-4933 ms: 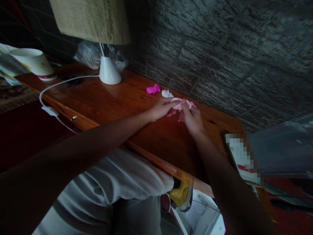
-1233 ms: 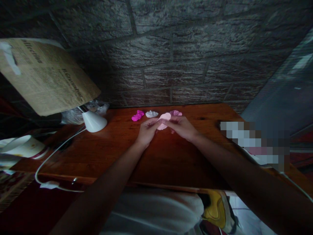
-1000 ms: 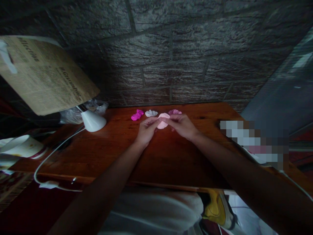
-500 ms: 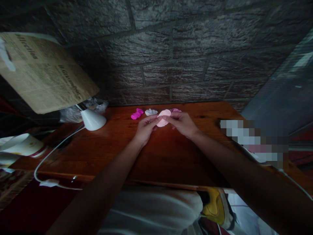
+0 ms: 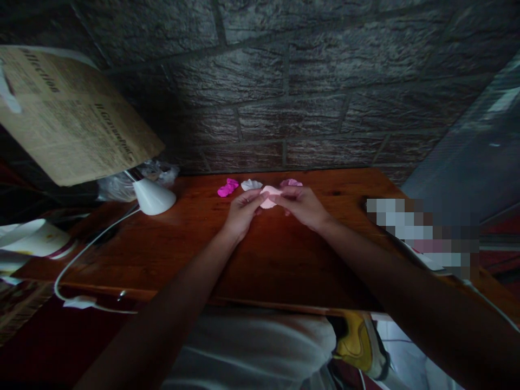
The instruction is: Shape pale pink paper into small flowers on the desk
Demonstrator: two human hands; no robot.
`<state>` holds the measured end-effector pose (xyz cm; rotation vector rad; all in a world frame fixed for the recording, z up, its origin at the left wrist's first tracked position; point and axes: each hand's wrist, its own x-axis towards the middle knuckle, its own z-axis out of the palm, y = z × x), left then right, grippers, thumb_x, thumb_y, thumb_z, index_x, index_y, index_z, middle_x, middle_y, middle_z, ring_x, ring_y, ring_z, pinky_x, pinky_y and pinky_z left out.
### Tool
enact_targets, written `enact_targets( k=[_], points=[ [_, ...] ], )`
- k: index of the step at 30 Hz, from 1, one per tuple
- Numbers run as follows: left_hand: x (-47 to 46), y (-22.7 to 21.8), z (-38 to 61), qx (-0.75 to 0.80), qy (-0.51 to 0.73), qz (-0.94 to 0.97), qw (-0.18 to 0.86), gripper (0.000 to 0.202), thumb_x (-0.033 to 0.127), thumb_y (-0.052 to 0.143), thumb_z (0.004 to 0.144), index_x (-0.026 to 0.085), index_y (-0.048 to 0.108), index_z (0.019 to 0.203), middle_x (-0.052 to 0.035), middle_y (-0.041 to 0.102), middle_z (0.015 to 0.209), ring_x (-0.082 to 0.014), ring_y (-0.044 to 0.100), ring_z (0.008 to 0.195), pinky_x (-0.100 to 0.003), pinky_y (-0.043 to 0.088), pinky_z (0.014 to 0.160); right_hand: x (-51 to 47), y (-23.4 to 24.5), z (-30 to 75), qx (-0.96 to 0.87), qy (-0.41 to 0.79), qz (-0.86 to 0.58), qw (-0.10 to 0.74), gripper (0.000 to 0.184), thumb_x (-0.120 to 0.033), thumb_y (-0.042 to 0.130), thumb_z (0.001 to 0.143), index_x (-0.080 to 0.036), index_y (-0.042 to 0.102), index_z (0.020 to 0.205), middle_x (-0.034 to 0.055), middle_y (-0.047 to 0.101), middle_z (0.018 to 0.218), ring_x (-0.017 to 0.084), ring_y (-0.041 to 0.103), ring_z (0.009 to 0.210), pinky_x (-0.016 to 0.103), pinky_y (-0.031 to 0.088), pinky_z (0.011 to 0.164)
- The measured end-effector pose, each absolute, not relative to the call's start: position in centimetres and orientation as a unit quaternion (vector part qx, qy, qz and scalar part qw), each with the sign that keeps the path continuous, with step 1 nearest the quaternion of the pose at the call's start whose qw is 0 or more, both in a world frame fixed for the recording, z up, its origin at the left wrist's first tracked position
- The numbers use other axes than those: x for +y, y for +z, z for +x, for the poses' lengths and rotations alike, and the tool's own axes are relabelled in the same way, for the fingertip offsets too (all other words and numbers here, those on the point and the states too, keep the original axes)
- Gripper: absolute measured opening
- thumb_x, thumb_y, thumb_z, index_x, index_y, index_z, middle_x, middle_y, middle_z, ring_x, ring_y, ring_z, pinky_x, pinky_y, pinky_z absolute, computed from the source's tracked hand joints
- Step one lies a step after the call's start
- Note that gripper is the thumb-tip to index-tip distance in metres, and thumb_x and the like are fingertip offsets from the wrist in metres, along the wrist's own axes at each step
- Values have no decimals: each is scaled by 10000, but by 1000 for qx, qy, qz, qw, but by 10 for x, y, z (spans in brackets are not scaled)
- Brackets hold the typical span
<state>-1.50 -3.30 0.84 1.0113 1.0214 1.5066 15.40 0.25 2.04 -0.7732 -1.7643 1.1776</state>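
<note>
Between my two hands is a flat, pale pink piece of what looks like modelling clay [image 5: 270,197], held just above the wooden table. My left hand [image 5: 242,212] pinches its left side between thumb and fingers. On the right side, my right hand [image 5: 304,207] grips it with the thumb across the front. Beyond my hands lie a bright magenta lump [image 5: 228,188], a white lump [image 5: 251,185] and a darker pink lump [image 5: 292,183], the last partly hidden by my right hand. The fingers behind the pale piece are mostly out of sight.
A lamp with a white base [image 5: 154,197] and newsprint-patterned shade [image 5: 77,116] stands left on the table [image 5: 284,265]. Its white cord [image 5: 67,270] hangs over the front edge. Paper cups [image 5: 38,238] are at far left. A pixelated device-like object [image 5: 414,230] lies right. A stone-patterned wall [image 5: 260,86] rises behind.
The pale pink piece showed as a wider, rounder disc; now it looks lower and more angular, its top edge folded or tilted. Both hands stay in nearly the same place.
</note>
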Motion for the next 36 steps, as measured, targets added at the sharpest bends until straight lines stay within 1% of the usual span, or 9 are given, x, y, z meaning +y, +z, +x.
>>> enact_targets(
  k=[2, 4, 10, 14, 19, 23, 28, 33, 36],
  points=[
    [-33, 8, -14, 424, 622, 425, 503, 375, 422, 944, 585, 193, 791, 840, 2, 694, 770, -84, 545, 668, -209, 378, 579, 3, 21, 153, -701, 480, -308, 428, 481, -654, 744, 746, -190, 624, 706, -43, 508, 587, 92, 437, 494, 256, 344, 461],
    [-32, 8, -13, 421, 623, 433, 497, 377, 434, 941, 586, 187, 790, 828, 2, 685, 748, -78, 522, 644, -208, 368, 566, 2, 22, 153, -705, 477, -311, 423, 472, -648, 736, 747, -188, 631, 736, -50, 504, 578, 92, 435, 484, 256, 343, 463],
    [-32, 6, -12, 426, 620, 458, 474, 340, 436, 906, 641, 176, 792, 827, -2, 666, 721, -71, 486, 601, -213, 351, 541, -1, 23, 154, -725, 458, -321, 401, 436, -596, 688, 815, -212, 538, 675, -49, 498, 534, 101, 452, 488, 261, 360, 488],
    [-31, 5, -13, 423, 620, 465, 468, 344, 466, 897, 657, 174, 790, 804, 4, 653, 687, -65, 471, 571, -213, 331, 521, 0, 23, 154, -722, 453, -323, 411, 453, -599, 706, 799, -214, 529, 640, -44, 498, 537, 107, 483, 523, 261, 380, 515],
    [-30, 4, -14, 422, 626, 459, 468, 335, 445, 913, 654, 175, 802, 819, -3, 673, 718, -59, 483, 582, -206, 337, 530, -1, 23, 154, -714, 481, -329, 389, 506, -661, 734, 758, -202, 554, 643, -47, 510, 517, 91, 438, 476, 255, 336, 487],
    [-31, 5, -14, 420, 621, 469, 467, 342, 474, 896, 684, 172, 806, 817, 0, 654, 691, -59, 488, 578, -203, 334, 518, -1, 23, 155, -727, 467, -316, 392, 502, -653, 701, 793, -208, 547, 622, -48, 501, 498, 95, 435, 477, 261, 347, 507],
    [-34, 8, -12, 420, 615, 480, 464, 359, 500, 892, 680, 175, 806, 806, 8, 636, 646, -56, 474, 548, -207, 327, 503, 1, 25, 158, -747, 431, -319, 393, 534, -655, 682, 814, -215, 513, 565, -32, 502, 495, 112, 474, 510, 268, 369, 533],
    [-36, 9, -10, 417, 622, 485, 451, 364, 498, 895, 668, 185, 804, 829, 10, 646, 665, -61, 472, 546, -212, 333, 500, 0, 25, 156, -739, 450, -349, 361, 458, -566, 689, 849, -208, 536, 607, -34, 521, 494, 99, 460, 465, 255, 347, 490],
    [-36, 9, -10, 426, 626, 479, 445, 361, 497, 898, 651, 182, 793, 792, 18, 622, 632, -66, 464, 540, -213, 331, 500, -3, 25, 154, -726, 471, -363, 345, 437, -532, 721, 837, -201, 540, 615, -39, 520, 479, 87, 448, 439, 242, 338, 463]
  ],
)
